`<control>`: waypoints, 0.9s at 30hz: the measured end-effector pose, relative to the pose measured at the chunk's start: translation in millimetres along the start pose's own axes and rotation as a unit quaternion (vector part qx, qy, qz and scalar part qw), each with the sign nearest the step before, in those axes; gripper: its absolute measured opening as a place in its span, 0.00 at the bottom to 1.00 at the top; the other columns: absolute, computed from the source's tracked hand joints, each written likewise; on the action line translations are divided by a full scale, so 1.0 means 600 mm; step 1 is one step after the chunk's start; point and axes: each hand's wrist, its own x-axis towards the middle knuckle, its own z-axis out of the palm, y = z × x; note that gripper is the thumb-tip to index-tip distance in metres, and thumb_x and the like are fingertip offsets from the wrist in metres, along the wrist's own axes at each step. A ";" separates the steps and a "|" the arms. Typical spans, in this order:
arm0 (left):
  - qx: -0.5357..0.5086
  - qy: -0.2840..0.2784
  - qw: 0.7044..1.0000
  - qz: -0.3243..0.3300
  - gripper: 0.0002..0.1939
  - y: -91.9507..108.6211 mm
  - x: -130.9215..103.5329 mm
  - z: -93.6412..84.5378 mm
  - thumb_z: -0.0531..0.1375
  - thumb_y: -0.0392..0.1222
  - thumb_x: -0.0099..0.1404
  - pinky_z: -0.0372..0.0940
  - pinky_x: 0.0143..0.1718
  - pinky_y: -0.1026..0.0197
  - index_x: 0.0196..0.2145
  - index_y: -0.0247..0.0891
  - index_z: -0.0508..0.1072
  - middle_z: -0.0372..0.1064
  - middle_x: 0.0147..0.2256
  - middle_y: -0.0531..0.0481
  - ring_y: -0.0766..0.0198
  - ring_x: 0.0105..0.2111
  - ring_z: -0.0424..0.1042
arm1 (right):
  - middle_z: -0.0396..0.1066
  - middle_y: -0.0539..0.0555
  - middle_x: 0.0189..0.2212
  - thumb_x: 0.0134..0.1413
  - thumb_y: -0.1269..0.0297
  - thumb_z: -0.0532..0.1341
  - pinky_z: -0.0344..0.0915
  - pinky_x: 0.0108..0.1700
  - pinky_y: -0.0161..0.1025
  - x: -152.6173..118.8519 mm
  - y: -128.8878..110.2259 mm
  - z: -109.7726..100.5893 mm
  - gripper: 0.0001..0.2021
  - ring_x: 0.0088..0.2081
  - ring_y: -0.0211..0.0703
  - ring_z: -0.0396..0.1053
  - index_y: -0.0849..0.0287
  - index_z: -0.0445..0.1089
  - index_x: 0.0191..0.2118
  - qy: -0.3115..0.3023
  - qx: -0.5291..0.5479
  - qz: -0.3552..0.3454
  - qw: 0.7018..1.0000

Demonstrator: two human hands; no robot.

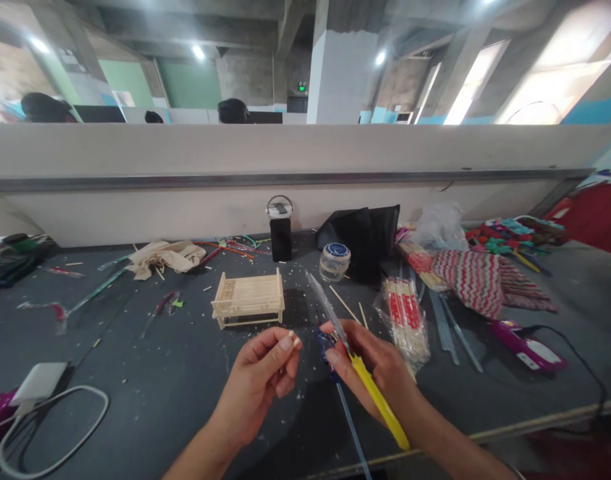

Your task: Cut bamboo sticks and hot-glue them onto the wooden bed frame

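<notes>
The person's right grip (385,367) is nearest, closed around a yellow-handled tool (380,401) whose blade points far and left; a blue wrapper (327,352) lies partly hidden behind that hand; farther right are a packet of sticks (404,317), a striped cloth (468,277) and a purple corded device (525,345); loose sticks (343,303) lie just near of the lidded jar (334,262); a black phone (281,240) stands upright at the far side, while a beige cloth (170,257) rests far left on the bench (150,400); the left grip (265,367) pinches a small pale piece (295,340) at its fingertips, left of the blade; the wooden frame (248,297) stands beyond the left grip, slightly left, touching neither hand.
</notes>
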 end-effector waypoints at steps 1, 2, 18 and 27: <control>0.010 0.001 1.000 -0.004 0.10 -0.001 0.000 0.001 0.61 0.43 0.63 0.49 0.18 0.72 0.31 0.33 0.71 0.63 0.21 0.56 0.78 0.16 0.56 | 0.70 0.49 0.30 0.57 0.66 0.57 0.68 0.30 0.31 0.003 -0.004 0.003 0.13 0.27 0.35 0.69 0.55 0.64 0.49 0.003 0.022 0.005 1.000; 0.021 0.000 1.000 -0.009 0.10 -0.003 -0.001 0.003 0.61 0.44 0.63 0.50 0.17 0.73 0.31 0.33 0.71 0.64 0.21 0.55 0.78 0.16 0.57 | 0.70 0.49 0.31 0.56 0.66 0.58 0.69 0.31 0.30 0.006 -0.008 0.007 0.15 0.28 0.35 0.70 0.55 0.63 0.50 0.009 0.041 0.002 0.999; 0.031 -0.065 0.989 -0.128 0.11 0.006 -0.002 -0.016 0.59 0.44 0.63 0.64 0.16 0.70 0.31 0.31 0.71 0.75 0.27 0.42 0.67 0.19 0.73 | 0.69 0.45 0.28 0.48 0.69 0.62 0.69 0.31 0.31 0.045 -0.012 0.040 0.18 0.26 0.34 0.70 0.54 0.65 0.47 -0.052 0.279 0.090 0.955; 0.055 -0.091 0.983 -0.150 0.11 0.012 0.002 -0.018 0.58 0.44 0.63 0.67 0.18 0.67 0.30 0.31 0.70 0.75 0.26 0.41 0.62 0.22 0.75 | 0.71 0.47 0.30 0.52 0.71 0.60 0.70 0.32 0.30 0.041 0.000 0.037 0.21 0.28 0.34 0.72 0.55 0.64 0.52 -0.082 0.225 0.034 0.970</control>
